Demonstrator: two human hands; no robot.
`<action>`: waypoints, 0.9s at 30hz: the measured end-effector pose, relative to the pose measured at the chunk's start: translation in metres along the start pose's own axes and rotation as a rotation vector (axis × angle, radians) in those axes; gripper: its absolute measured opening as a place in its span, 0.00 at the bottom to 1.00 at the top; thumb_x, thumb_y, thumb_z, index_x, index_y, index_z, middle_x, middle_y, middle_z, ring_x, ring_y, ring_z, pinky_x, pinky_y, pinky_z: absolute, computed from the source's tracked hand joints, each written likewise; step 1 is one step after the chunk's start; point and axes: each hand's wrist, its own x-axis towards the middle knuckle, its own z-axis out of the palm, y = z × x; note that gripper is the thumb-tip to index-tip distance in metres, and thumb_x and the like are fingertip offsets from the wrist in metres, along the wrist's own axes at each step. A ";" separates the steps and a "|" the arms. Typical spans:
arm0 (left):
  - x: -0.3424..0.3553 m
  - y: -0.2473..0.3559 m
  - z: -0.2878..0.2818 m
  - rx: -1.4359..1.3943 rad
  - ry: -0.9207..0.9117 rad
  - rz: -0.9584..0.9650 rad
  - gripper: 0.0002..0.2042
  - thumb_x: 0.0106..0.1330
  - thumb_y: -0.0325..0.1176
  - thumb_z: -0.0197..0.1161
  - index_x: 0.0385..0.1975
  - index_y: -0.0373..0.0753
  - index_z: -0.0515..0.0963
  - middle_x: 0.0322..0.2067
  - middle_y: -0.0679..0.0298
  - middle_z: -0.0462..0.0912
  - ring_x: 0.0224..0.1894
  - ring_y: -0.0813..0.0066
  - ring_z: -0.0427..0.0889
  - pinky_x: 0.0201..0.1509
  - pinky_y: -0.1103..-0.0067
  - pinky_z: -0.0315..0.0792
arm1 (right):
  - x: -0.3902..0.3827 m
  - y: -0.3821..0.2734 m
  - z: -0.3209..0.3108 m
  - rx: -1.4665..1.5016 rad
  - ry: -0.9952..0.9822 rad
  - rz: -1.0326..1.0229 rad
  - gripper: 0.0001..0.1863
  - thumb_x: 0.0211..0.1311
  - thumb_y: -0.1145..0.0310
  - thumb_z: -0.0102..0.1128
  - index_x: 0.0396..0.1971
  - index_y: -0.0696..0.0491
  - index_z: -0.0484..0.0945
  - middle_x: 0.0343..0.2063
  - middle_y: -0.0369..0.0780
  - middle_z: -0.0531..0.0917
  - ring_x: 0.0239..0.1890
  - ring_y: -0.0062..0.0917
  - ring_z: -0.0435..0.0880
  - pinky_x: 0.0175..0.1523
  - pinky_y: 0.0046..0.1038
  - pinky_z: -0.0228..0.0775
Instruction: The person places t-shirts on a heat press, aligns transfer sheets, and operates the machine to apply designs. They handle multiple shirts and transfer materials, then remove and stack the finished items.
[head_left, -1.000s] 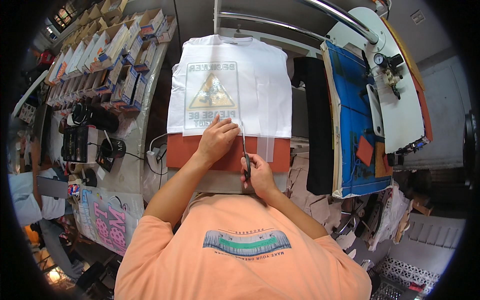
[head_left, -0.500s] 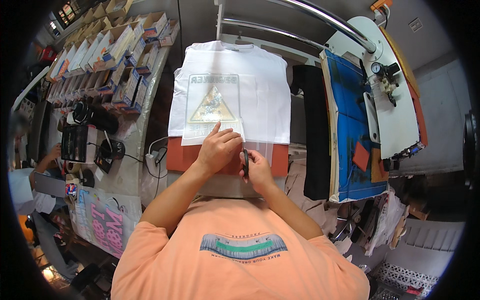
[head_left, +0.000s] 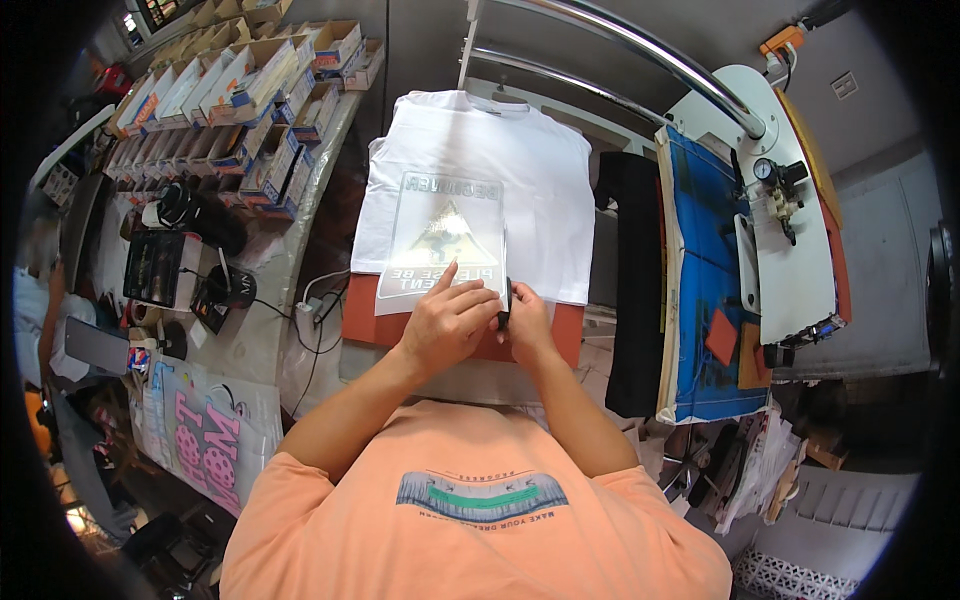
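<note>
- Workshop surface (head_left: 300, 330) at nine o'clock carries cardboard boxes (head_left: 250, 80).
- White cotton T-shirt (head_left: 540, 190) lies flat on the orange-red platen (head_left: 365, 320).
- Clear printed transfer sheet (head_left: 440, 240) is placed, seemingly mid-alignment.
- Left hand (head_left: 445, 325) presses its lower edge, forefinger out.
- Right hand (head_left: 527, 322), grip closed on small dark tool (head_left: 505, 300).

Open cardboard boxes (head_left: 250, 90) stand in rows along the far left end of the side counter (head_left: 270, 310) — brown and white, with blue and orange trim. Nearer, at the counter's left edge, a dark rectangular screen (head_left: 152, 268) stands tilted. Over the counter's near corner hangs a pale printed sheet (head_left: 205, 440) with large pink lettering — partly curled.
</note>
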 end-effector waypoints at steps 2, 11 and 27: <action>-0.001 0.005 -0.005 -0.012 0.010 0.010 0.09 0.53 0.23 0.66 0.35 0.40 0.82 0.37 0.64 0.86 0.46 0.65 0.85 0.63 0.55 0.68 | 0.010 -0.002 -0.002 0.023 -0.010 -0.027 0.14 0.70 0.67 0.50 0.49 0.58 0.73 0.23 0.36 0.79 0.18 0.17 0.75 0.16 0.20 0.61; -0.006 0.018 -0.016 -0.028 0.032 0.008 0.08 0.53 0.23 0.66 0.34 0.40 0.83 0.37 0.64 0.86 0.46 0.65 0.85 0.63 0.54 0.68 | 0.023 -0.009 0.000 0.022 0.033 -0.046 0.11 0.68 0.69 0.50 0.46 0.59 0.74 0.22 0.35 0.79 0.16 0.15 0.73 0.15 0.19 0.60; -0.030 0.027 -0.020 -0.073 -0.263 -0.142 0.10 0.58 0.30 0.67 0.40 0.39 0.80 0.40 0.61 0.84 0.50 0.59 0.81 0.66 0.50 0.62 | 0.027 -0.017 -0.005 -0.003 0.025 -0.091 0.16 0.69 0.63 0.58 0.50 0.57 0.73 0.23 0.34 0.77 0.17 0.15 0.74 0.16 0.19 0.62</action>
